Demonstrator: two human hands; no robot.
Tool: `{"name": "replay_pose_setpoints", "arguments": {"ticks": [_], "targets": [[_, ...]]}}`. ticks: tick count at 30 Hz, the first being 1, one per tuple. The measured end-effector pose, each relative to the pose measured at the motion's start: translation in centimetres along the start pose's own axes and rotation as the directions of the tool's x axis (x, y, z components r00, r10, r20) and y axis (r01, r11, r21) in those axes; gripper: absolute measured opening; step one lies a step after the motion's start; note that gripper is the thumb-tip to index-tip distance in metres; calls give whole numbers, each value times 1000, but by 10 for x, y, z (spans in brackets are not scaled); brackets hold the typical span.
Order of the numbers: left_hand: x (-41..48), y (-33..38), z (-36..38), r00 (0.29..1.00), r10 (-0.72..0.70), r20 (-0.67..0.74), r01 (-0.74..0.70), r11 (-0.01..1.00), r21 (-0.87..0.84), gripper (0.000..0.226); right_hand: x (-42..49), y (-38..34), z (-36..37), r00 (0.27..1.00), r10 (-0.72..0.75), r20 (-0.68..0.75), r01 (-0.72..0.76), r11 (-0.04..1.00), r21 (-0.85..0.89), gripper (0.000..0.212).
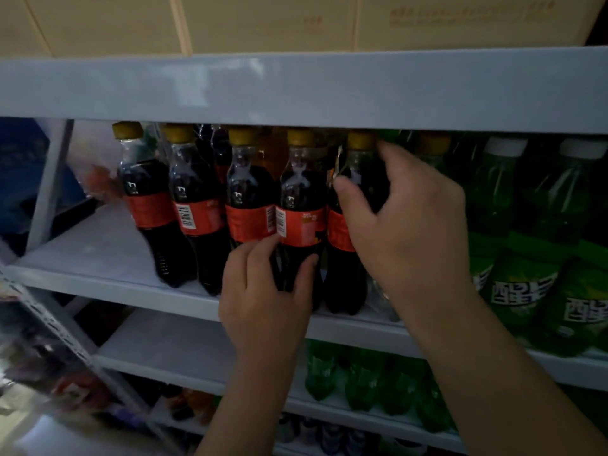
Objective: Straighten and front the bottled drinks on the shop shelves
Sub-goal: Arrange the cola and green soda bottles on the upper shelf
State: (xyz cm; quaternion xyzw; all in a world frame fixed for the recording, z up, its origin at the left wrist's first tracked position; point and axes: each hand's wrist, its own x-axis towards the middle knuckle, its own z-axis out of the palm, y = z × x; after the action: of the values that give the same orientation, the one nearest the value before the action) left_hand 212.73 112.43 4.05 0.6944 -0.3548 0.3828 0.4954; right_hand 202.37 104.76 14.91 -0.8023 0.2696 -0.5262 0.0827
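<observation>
Left hand (266, 291) clasped round cola bottle (301, 205), right hand (404, 225) round neighbour bottle (360, 166), at shelf edge (115, 291); room leftward.

Tan cardboard boxes (263, 21) line the top, a blue package (23, 166) sits far left

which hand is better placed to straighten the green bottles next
Probably right: the right hand grips the last cola bottle, beside the green bottles; the left hand holds the fourth cola bottle, farther from them.

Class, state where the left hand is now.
Head view, centre: left hand grips the fourth cola bottle low down, beside the right hand on the fifth bottle.
</observation>
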Motion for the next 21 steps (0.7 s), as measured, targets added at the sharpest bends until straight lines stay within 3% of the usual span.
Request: {"name": "replay_pose_setpoints", "arguments": {"ticks": [3,6,12,17,21], "targets": [[16,-4,5,988,113,-105,-109,993,50,42,8,-8,21,995,74,-69,-80,992,-98,33],[35,-8,8,978,186,-93,-187,982,-2,45,14,-11,31,980,155,-127,-176,969,-171,36],[65,-20,8,954,247,170,-219,962,-165,67,22,-11,29,951,304,-48,-305,952,-14,33],[83,-28,1,862,261,435,-233,965,-118,85,29,-14,16,891,440,114,-454,866,208,20],[92,-22,-9,821,279,498,-285,956,-67,82,26,-13,18,908,417,49,-419,893,162,8]]}}
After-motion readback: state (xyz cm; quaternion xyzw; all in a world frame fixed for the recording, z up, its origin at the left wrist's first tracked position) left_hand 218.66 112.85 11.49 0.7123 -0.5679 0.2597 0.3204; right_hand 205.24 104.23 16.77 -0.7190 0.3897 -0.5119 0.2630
